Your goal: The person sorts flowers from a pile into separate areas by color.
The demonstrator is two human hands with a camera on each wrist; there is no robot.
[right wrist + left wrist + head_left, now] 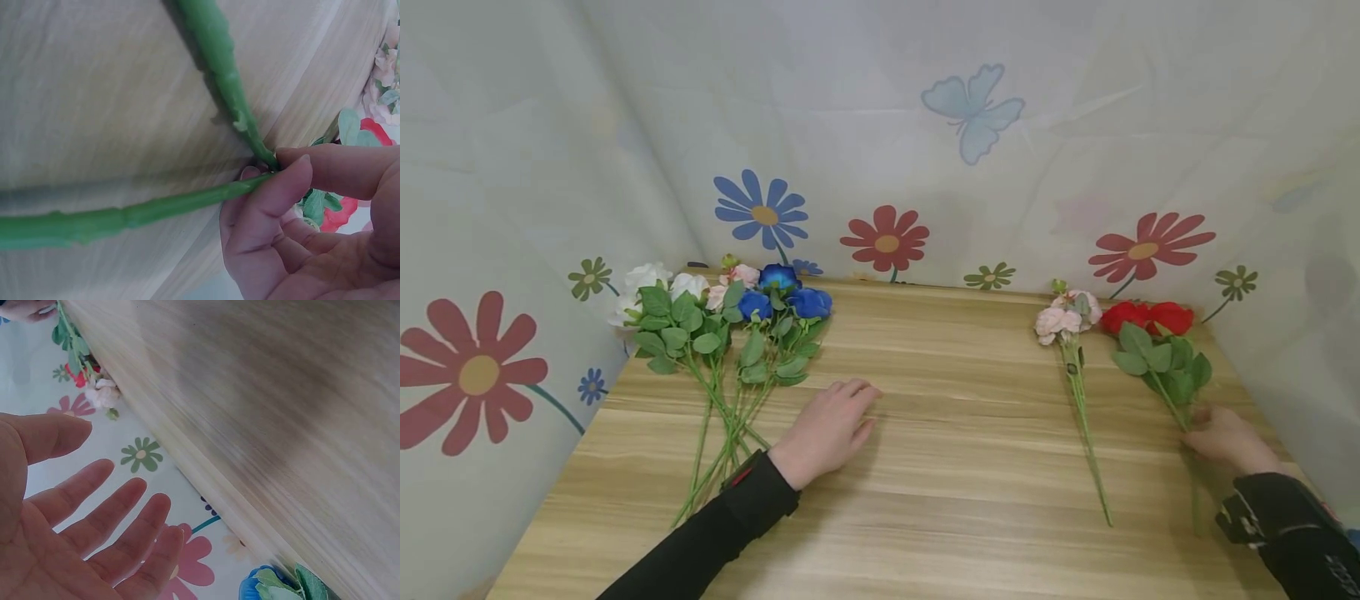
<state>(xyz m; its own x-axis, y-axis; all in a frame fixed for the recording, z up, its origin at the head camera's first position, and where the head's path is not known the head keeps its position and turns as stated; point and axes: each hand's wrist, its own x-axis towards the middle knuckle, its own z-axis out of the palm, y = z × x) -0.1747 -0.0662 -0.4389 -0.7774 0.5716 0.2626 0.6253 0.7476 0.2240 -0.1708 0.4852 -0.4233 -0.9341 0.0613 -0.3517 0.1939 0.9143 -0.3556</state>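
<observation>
In the head view my right hand (1225, 437) is at the right side of the table, pinching the stems of the red artificial roses (1150, 318). Two green stems (125, 215) meet between its thumb and fingertips in the right wrist view. Just left of the red roses lies a pale pink flower spray (1067, 317) on a long stem. My left hand (827, 429) holds nothing, its fingers spread over the middle-left of the table. Nearest to it are blue roses (808, 303) with green leaves, their stems partly hidden behind the left forearm.
White roses (647, 279) and more pink flowers (741, 277) lie beside the blue ones at the back left, stems crossing. The wooden table (940, 400) ends at a pale curtain (850, 100) printed with flowers and a butterfly.
</observation>
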